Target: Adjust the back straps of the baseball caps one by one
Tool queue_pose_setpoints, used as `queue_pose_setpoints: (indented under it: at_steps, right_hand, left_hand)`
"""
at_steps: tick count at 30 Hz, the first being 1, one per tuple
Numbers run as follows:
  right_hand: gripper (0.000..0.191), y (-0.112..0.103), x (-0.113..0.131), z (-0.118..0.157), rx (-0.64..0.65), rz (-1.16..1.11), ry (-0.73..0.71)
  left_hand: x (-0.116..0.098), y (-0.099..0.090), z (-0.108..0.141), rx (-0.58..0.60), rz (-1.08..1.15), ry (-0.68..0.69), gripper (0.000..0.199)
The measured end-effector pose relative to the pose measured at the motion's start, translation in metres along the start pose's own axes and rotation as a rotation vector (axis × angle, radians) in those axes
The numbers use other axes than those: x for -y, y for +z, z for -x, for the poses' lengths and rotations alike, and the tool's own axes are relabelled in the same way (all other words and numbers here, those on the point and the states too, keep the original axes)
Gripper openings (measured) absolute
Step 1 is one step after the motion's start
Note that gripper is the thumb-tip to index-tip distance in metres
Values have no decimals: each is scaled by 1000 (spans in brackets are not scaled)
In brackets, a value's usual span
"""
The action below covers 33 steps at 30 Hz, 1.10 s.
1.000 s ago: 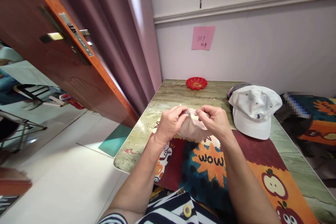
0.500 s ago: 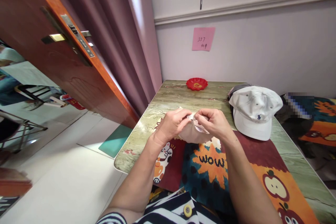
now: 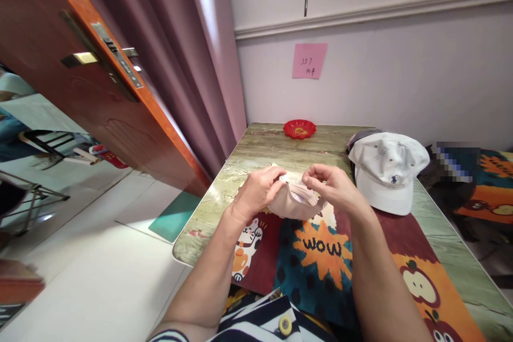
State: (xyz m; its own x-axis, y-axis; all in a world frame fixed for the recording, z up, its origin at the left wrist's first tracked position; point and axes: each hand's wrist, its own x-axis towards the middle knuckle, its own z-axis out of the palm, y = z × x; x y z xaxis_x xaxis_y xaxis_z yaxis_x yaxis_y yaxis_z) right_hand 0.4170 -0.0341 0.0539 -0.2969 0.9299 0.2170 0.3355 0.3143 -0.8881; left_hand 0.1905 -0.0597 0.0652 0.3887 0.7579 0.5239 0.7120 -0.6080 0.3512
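Observation:
A beige cloth cap (image 3: pixel 294 207) lies over the patterned mat, its inner side and a pale band facing up. My left hand (image 3: pixel 260 187) pinches the cap's upper left edge, where a small white tag shows between thumb and finger. At the cap's right edge is my right hand (image 3: pixel 326 184), thumb and index finger closed together at the band; what lies between them is too small to make out. A white cap (image 3: pixel 387 165) with a small blue logo rests to the right, over a darker cap (image 3: pixel 360 133).
A red scalloped dish (image 3: pixel 299 129) stands at the table's back. The patterned mat (image 3: pixel 312 272) covers the front of the wooden-look table (image 3: pixel 200 219). An open door (image 3: pixel 100 80) and a curtain (image 3: pixel 180 43) are on the left; a person sits beyond the door.
My right hand has moved slightly right, away from my left hand, so more of the cap's inner band shows between them. My left hand has shifted slightly left.

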Motion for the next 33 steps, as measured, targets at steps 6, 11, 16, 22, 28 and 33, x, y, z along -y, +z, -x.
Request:
queue_pose_setpoints:
  at_steps: [6, 11, 16, 22, 28, 33]
  right_hand:
    - [26, 9, 1, -4, 78, -57, 9]
    - [24, 14, 1, -4, 74, -65, 18]
    - [22, 15, -1, -4, 81, -81, 24]
    - [25, 16, 1, -2, 144, -216, 72]
    - [36, 21, -1, -5, 155, -198, 42]
    - [42, 23, -1, -8, 187, -27, 51]
  left_hand:
    - [0, 1, 1, 79, 9, 25, 18]
    - [-3, 1, -1, 86, -3, 23, 14]
    - [-4, 2, -4, 71, 124, -15, 16]
    - [5, 6, -1, 150, 534, -203, 14]
    - [16, 14, -2, 172, 1000, -443, 29]
    - [12, 15, -4, 148, 1003, -522, 48]
